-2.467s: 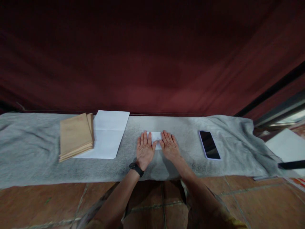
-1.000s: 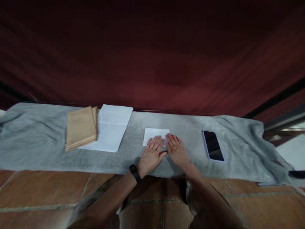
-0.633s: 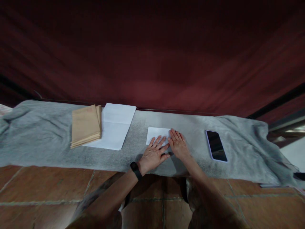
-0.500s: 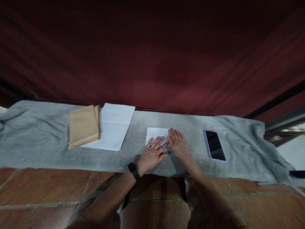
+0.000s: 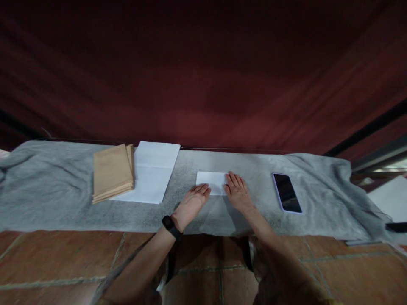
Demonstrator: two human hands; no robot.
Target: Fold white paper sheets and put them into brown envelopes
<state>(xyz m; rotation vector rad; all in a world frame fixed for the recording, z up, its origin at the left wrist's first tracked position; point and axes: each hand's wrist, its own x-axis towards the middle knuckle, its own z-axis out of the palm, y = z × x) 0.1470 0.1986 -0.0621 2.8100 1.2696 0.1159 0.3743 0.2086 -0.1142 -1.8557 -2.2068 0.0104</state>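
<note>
A small folded piece of white paper (image 5: 216, 180) lies flat on the grey cloth before me. My left hand (image 5: 193, 202), with a black band on its wrist, rests its fingertips on the paper's lower left corner; the fingers lie close together and the thumb is hidden. On the right end of the paper, my right hand (image 5: 238, 192) lies flat with fingers stretched out. Neither hand is closed around anything.
To the left, a stack of brown envelopes (image 5: 112, 169) overlaps large white sheets (image 5: 152, 173) with a crease across them. A phone in a lilac case (image 5: 287, 192) lies to the right. The grey cloth (image 5: 70, 212) covers a narrow bench above a tiled floor (image 5: 63, 254); a dark red curtain (image 5: 203, 84) hangs behind.
My left hand has slid left across the paper to its lower left corner, its spread fingers drawing together. My right hand has stayed at the right end.
</note>
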